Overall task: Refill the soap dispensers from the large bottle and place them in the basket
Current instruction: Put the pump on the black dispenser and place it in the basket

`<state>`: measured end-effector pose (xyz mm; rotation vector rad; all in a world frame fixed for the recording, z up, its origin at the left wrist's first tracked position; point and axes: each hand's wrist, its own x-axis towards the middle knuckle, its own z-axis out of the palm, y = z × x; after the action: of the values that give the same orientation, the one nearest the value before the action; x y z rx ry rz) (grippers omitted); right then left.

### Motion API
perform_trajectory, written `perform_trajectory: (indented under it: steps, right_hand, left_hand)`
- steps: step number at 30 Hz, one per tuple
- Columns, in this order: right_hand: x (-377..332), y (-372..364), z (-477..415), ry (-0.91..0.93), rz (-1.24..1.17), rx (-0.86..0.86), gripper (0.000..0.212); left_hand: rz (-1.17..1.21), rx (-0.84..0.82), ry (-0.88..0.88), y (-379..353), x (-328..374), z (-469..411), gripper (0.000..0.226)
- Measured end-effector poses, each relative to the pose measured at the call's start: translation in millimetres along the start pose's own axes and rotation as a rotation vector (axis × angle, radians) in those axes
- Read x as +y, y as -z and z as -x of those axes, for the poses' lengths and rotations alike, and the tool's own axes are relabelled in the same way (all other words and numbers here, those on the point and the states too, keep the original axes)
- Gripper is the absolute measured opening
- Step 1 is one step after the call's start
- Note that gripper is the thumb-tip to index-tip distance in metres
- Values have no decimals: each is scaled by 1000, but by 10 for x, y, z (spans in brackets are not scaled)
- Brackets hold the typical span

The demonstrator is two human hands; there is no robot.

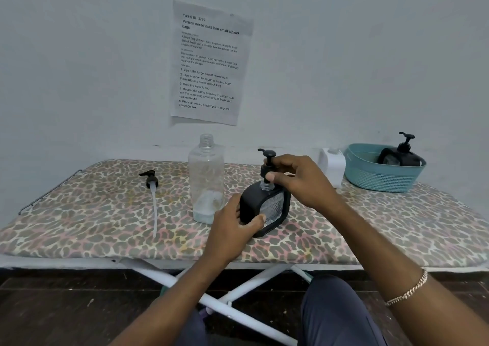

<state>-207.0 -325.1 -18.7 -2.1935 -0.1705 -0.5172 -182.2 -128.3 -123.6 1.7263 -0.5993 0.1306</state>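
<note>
Left hand [232, 229] grips the dispenser [251, 202] by its rigid, probably slippery, refilled-heavy body; above it, right hand [301, 181] pinches the pump [268, 157] collar.

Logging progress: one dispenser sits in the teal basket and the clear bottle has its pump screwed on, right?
No: the head view shows the clear bottle open, a pump lying left of it. One dispenser does sit in the teal basket.

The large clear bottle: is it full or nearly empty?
Nearly empty. The large clear bottle stands upright with only a shallow layer of liquid at its bottom; the rest looks clear.
</note>
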Motion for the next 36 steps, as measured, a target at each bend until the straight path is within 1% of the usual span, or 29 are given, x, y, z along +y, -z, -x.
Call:
perform_trajectory:
  steps: [3, 10, 14, 15, 17, 19, 21, 24, 27, 29, 31, 34, 36]
  right_hand:
    - [14, -28, 26, 12, 46, 2, 27]
    - [69, -54, 83, -20, 31, -57, 18]
    - [97, -71, 77, -70, 52, -4, 31]
    - [96, -91, 77, -80, 40, 23, 31]
    - [91, -164, 94, -82, 12, 90, 33]
    - [99, -243, 114, -75, 1, 151, 42]
    - [94, -268, 125, -84, 1, 163, 46]
    - [113, -208, 147, -124, -67, 62, 41]
    - [169, -112, 154, -139, -267, -33, 33]
    - [209, -87, 144, -151, -380, -63, 35]
    - [225, -114, 139, -163, -417, -43, 34]
    - [223, -219, 136, -180, -441, 50, 27]
    - [206, -287, 141, -169, -401, 101, 32]
  left_hand:
    - [-3, -1, 2, -2, -8, 1, 37]
    - [-11, 1, 2, -6, -25, -8, 40]
    - [-21, -4, -3, -5, -32, -3, 43]
    - [-23, -5, -3, -5, -33, 2, 44]
    - [-37, -5, -7, -2, -25, 12, 44]
    - [-49, -3, -18, 1, -6, 9, 43]
    - [-52, 1, -24, 6, 5, 11, 43]
    - [-56, 4, -19, 8, 8, 19, 42]
    - [-52, 4, -20, -2, 2, 11, 39]
    - [-45, 4, -18, -9, -6, 2, 41]
    - [-46, 6, -20, -8, -12, 5, 41]
    - [-59, 6, -23, -1, -9, 14, 39]
    - [-61, 5, -23, 4, 10, 21, 39]
